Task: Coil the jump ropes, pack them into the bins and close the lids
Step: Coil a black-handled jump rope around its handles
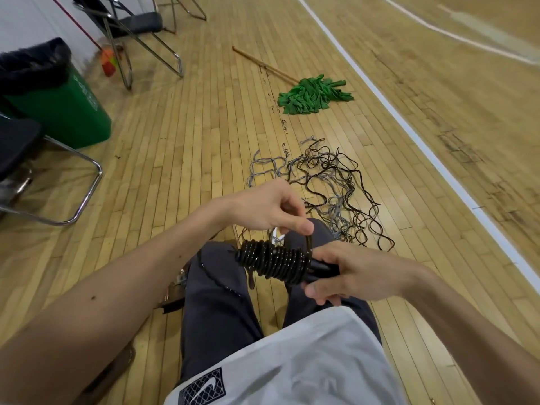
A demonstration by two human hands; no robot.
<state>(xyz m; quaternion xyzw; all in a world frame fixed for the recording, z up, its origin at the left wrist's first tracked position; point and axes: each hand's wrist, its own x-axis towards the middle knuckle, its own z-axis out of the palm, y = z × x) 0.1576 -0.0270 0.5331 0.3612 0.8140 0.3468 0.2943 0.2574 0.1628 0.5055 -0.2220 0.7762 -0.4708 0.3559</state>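
A black jump rope (271,260) is wound in tight turns around its handles, held above my knees. My right hand (347,273) grips the handle end at the right side of the coil. My left hand (271,209) pinches the loose rope strand just above the coil's right end. A tangled pile of black and grey jump ropes (324,185) lies spread on the wooden floor just beyond my hands. No bin for the ropes is in view.
A green mop (314,95) with a wooden stick lies on the floor farther ahead. A green trash can (58,103) stands at left among metal-framed chairs (58,182). A white court line (409,127) runs along the right.
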